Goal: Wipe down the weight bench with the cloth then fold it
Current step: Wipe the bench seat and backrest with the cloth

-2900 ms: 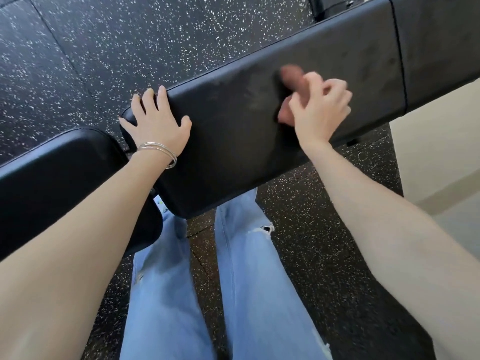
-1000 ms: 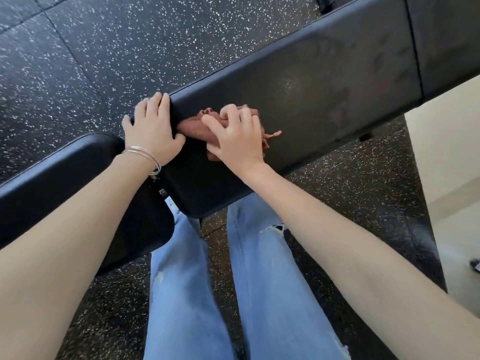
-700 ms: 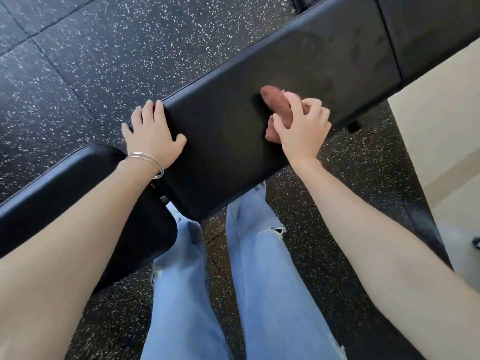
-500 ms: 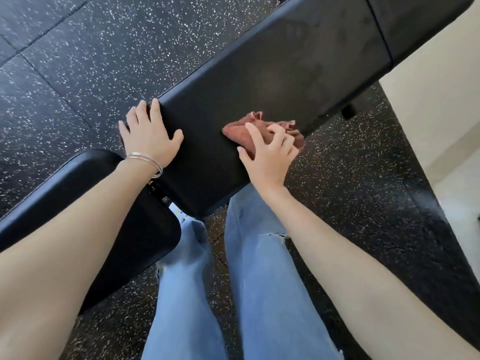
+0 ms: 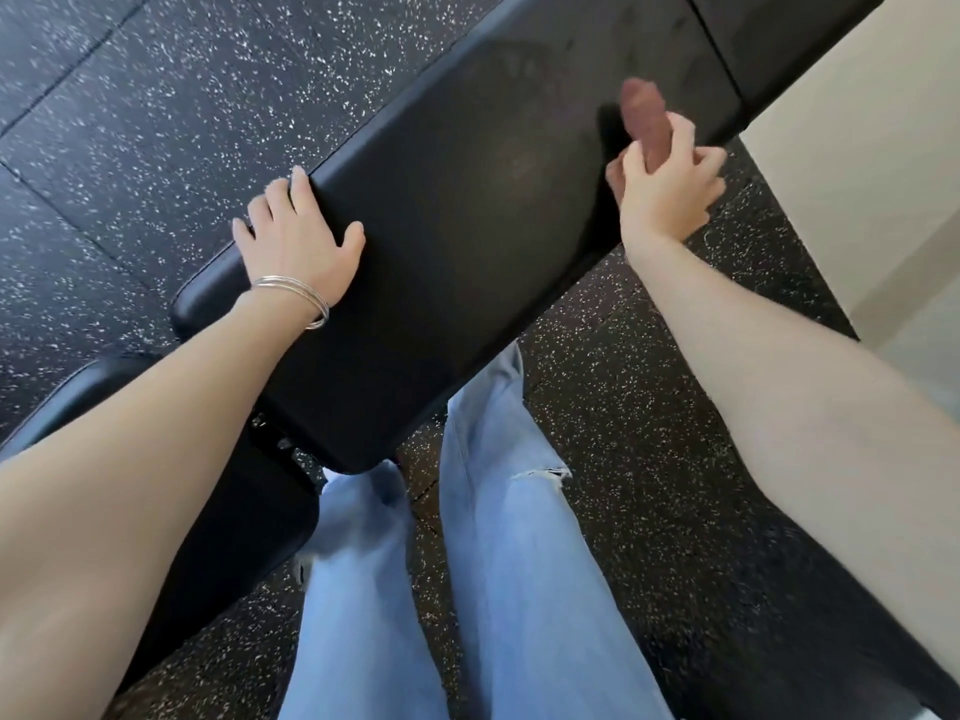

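A black padded weight bench runs from lower left to upper right across the head view. My right hand grips a bunched reddish-brown cloth against the pad near its right edge; the cloth is motion-blurred and partly hidden under my fingers. My left hand, with thin bangles at the wrist, rests flat with spread fingers on the pad's left corner.
A second black pad sits lower left under my left forearm, and another pad section continues at the upper right. Below is black speckled rubber floor. My legs in light blue jeans stand beside the bench. A cream wall is at right.
My right hand has swept the cloth from the pad's near edge up and to the right along the bench. My left hand has stayed on the pad's corner.
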Demonstrator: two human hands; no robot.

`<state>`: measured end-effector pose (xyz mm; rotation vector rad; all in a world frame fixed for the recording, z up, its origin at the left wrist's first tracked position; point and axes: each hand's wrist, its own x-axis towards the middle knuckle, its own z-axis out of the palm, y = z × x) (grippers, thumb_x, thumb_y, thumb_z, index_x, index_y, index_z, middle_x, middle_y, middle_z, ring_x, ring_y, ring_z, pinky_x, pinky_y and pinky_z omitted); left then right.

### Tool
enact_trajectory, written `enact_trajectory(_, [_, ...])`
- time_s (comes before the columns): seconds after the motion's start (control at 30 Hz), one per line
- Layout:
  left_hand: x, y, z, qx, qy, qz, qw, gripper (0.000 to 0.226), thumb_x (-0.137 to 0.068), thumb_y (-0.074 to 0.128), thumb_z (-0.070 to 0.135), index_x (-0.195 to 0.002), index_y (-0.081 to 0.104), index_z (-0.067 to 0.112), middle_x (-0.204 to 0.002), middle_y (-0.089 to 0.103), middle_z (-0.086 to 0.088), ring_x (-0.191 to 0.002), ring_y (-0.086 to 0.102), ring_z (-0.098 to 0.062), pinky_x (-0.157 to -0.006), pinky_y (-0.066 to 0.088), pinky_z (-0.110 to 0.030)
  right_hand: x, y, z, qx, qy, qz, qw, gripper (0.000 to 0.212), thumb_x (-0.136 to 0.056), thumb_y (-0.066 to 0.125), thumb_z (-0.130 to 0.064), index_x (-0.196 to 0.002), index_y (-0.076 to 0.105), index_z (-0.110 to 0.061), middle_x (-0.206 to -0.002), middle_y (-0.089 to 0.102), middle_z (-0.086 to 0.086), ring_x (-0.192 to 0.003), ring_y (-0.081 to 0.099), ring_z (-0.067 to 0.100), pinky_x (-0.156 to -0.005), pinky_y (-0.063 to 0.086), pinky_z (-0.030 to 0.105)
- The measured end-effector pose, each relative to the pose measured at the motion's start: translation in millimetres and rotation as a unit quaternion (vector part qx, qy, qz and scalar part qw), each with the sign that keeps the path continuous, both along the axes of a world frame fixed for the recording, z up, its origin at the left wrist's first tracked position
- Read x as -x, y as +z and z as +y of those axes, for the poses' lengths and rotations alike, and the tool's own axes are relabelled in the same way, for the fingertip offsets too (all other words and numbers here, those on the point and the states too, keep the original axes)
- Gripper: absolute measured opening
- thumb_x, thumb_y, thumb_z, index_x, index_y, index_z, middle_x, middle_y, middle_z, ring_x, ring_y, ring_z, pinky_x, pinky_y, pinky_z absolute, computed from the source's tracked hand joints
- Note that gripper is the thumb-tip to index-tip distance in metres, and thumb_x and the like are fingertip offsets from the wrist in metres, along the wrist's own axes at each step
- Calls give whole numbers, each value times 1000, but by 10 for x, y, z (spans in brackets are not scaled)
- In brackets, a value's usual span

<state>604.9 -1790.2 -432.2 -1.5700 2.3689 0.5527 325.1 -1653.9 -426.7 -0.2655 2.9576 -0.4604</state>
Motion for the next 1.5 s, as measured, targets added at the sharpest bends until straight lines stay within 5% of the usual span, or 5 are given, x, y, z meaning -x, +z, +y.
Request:
enact_trajectory(0.2, [548, -43, -57, 21, 16, -14, 1000, 77, -90, 40, 53, -145, 22, 2, -142, 35, -21, -127, 34, -42, -108, 23, -55, -544, 63, 250, 3, 194, 13, 981, 37, -81, 63, -34, -118, 60, -33, -110, 50, 9, -90, 48, 32, -75, 42, 40])
enact_trajectory(0.4, [1016, -15, -181, 15, -12, 1, 1000, 73, -91, 41, 52, -145, 23, 6, -141, 37, -21, -126, 36, -41, -104, 28, -52, -376, 101, 429, -9, 443, -10, 896, 48, -66, 78, -25, -113, 67, -27, -98, 60, 15, -79, 55, 35, -64, 47, 42])
enact_trajectory(0.83, [1327, -99, -146, 22, 24, -28, 999, 73, -89, 45, 49, -142, 27, 2, -136, 39, -24, -121, 38, -42, -104, 25, -52, 1025, 70, -193, -62, 134, 13, 989, 37, -84, 57, -38, -121, 54, -31, -113, 49, 7, -98, 50, 31, -80, 42, 42])
enact_trajectory(1.2, [1186, -38, -268, -22, -3, -7, 1000, 70, -92, 43, 48, -147, 23, 10, -142, 37, -16, -127, 35, -38, -105, 27, -49, 1, 121, 94, -77, 518, 12, 852, 53, -64, 77, -34, -115, 62, -30, -97, 58, 10, -81, 54, 31, -67, 40, 39])
enact_trajectory(1.5, [1048, -64, -325, -51, -9, 43, 998, 65, -93, 43, 43, -148, 24, 14, -141, 41, -14, -124, 39, -38, -103, 30, -47, 1165, 108, -672, -59, 75, -16, 995, 49, -86, 59, -42, -127, 43, -21, -125, 49, 6, -112, 49, 30, -89, 45, 47])
